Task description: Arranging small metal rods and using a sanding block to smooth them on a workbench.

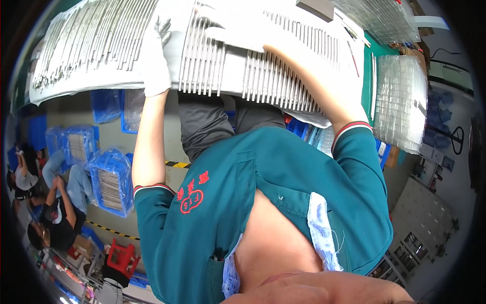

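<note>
Both my hands wear white gloves and are partly washed out by glare. My left hand (pixel 157 63) rests on the white-covered table (pixel 174 55), in the gap between two groups of thin metal rods, its fingers pointing away from me with nothing visible in them. My right hand (pixel 238 33) reaches leftward over the middle group of metal rods (pixel 202 68), thumb and fingers apart, touching or just above the rods. More metal rods (pixel 276 76) lie side by side under my right forearm. At the far left a wide row of metal rods (pixel 101 38) is spread out.
A grey block (pixel 316 8) sits at the table's far edge. Stacked clear plastic trays (pixel 402 104) stand at the right. Blue bins with bagged rods (pixel 111 185) stand on the floor at left, near seated people (pixel 58 218) and a red stool (pixel 121 256).
</note>
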